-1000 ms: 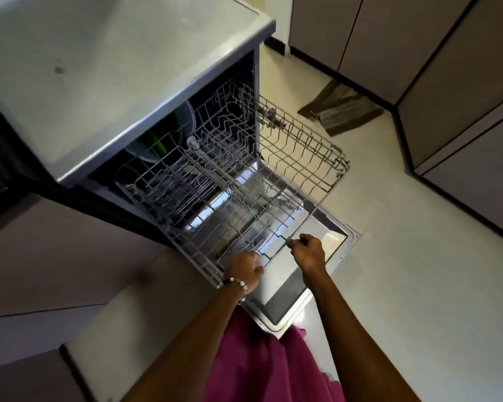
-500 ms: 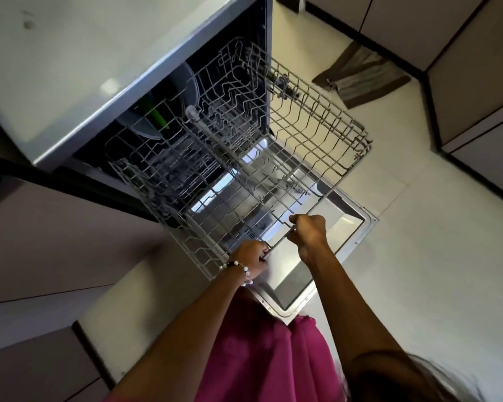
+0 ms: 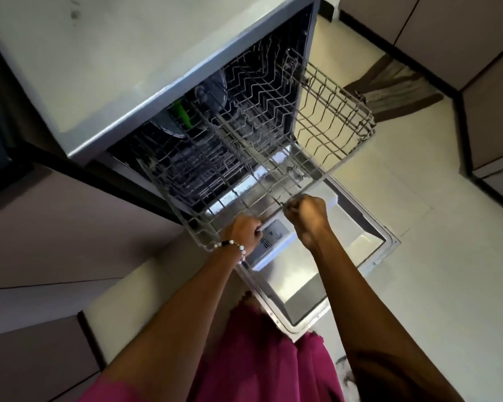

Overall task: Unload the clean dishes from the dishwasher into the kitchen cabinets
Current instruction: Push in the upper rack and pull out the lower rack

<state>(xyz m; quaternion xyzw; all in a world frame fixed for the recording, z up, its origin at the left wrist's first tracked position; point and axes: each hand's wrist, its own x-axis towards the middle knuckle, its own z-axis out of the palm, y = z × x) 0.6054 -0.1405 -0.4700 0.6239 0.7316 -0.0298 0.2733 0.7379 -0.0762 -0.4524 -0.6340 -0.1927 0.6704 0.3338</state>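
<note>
Below worktop [image 3: 105, 62]: dishwasher [image 3: 186, 82] open, door [image 3: 357, 227] down. Upper wire rack [image 3: 273, 140] drawn halfway out. Deep inside, dark dish [image 3: 215, 88] and green item [image 3: 182, 113]. Left hand [image 3: 243, 232], right hand [image 3: 305, 213] both gripping rack's front rail.

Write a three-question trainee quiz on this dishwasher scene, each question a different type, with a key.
1. True or false: both hands grip the front rim of the upper rack.
2. Which wrist wears the beaded bracelet? A) left B) right
3. Fill in: the cloth lies on the ____.

Key:
1. True: the left hand and the right hand both curl their fingers over it.
2. A
3. floor
</note>
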